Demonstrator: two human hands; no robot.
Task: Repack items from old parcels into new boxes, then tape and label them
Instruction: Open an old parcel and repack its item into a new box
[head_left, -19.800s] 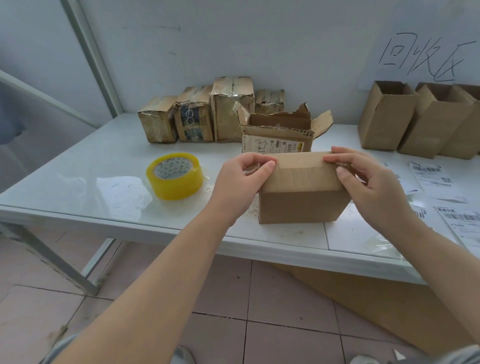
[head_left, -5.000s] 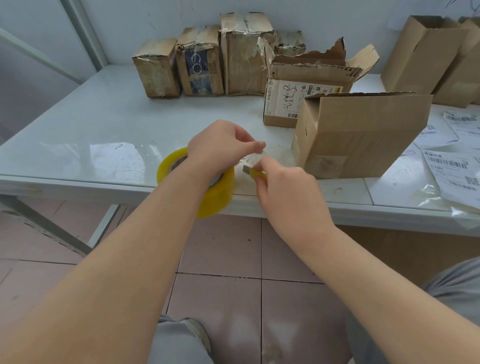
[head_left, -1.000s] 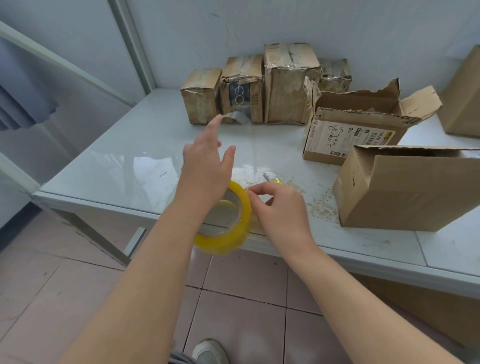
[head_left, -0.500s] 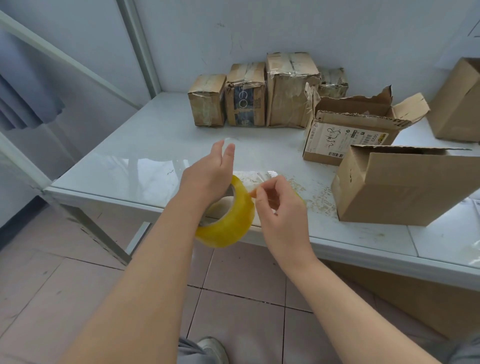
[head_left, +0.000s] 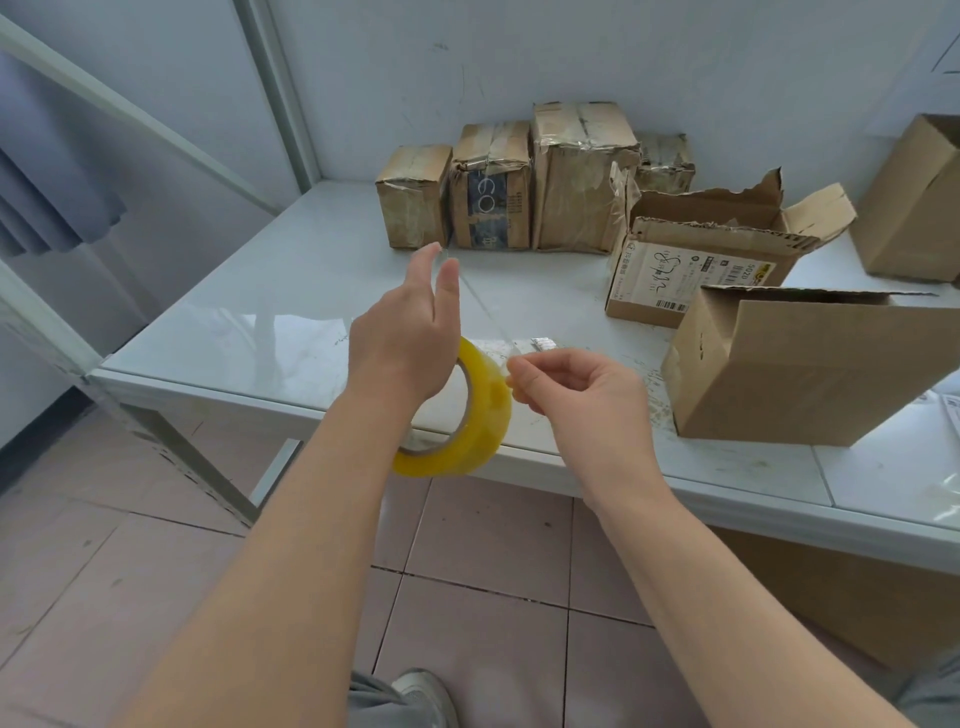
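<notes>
Head view: the left hand (head_left: 400, 343) is carrying the yellow roll of clear packing tape (head_left: 483, 415) at the front edge of the glossy white desk (head_left: 260, 322), its fingers (head_left: 441, 275) straight and together. I cannot tell how the thumb is hooking it. The right hand (head_left: 582, 395) is pinching the loose end (head_left: 511, 371) tightly. A crooked pull could be splitting the strip or sticking it to itself, and the roll could be slipping off onto the pinkish floor tiles (head_left: 156, 571). The plain brown cardboard box (head_left: 810, 369) is lying on its side near the front right edge, with worn taped parcels (head_left: 571, 182) lining the back edge under a pale wall.
</notes>
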